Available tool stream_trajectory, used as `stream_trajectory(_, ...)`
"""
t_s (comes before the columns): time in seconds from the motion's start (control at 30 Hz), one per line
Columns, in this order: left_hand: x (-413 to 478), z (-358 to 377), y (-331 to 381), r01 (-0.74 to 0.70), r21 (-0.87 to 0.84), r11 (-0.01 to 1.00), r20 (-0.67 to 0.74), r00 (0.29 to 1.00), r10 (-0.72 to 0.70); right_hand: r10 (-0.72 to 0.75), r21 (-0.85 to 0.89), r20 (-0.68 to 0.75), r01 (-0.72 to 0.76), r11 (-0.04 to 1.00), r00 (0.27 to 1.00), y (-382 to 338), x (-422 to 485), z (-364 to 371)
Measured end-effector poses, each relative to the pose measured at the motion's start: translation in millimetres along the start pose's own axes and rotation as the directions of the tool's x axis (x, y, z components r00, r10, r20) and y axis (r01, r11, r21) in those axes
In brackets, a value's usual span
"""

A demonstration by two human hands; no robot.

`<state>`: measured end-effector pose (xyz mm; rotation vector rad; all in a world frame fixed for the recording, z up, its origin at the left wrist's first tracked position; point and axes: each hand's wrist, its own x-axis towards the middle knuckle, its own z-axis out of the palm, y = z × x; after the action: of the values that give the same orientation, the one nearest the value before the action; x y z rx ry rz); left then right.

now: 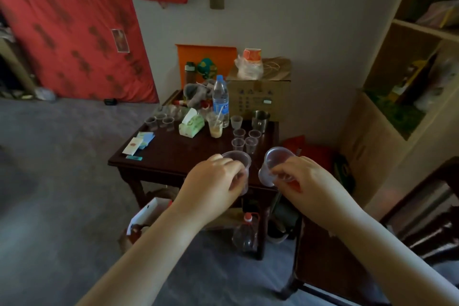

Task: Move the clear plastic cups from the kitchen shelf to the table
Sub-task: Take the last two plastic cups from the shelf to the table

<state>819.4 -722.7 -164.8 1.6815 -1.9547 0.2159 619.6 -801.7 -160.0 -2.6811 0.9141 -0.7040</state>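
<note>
Left hand [218, 176] pinches 1 clear cup [237, 164] upright, right hand [298, 176] grips another cup [277, 164] tilted; both closed, hovering at table [173, 154] edge, likely for set-down beside 4 grouped cups [244, 140].

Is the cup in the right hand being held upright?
No, the right hand holds its clear cup tilted, mouth turned toward the camera.

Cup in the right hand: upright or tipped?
Tipped. The cup in the right hand leans, its open mouth facing the camera.
</note>
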Motion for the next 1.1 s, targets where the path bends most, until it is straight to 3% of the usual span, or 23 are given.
stream_trajectory(0.2, 38, 44, -40, 0.056, -0.056, 0.997, 0.022, 0.998, -0.055, -0.007, 0.007, 0.083, 0.007, 1.0, 0.996, 45, 44, 31)
stream_trajectory(0.5, 106, 133, -129, 0.071, -0.115, 0.991, 0.111, 0.992, -0.058, 0.125, -0.014, 0.238, -0.125, 0.992, 0.963, 123, 116, 100)
stream_trajectory(0.77, 160, 215, -218, 0.063, -0.175, 0.983, 0.286, 0.958, -0.011, 0.297, -0.001, 0.211, -0.303, 0.953, 0.931, 180, 186, 173)
stream_trajectory(1.1, 182, 293, -271, 0.11, -0.2, 0.974, 0.481, 0.877, 0.0, 0.383, -0.019, 0.345, -0.401, 0.916, 0.857, 237, 237, 252)
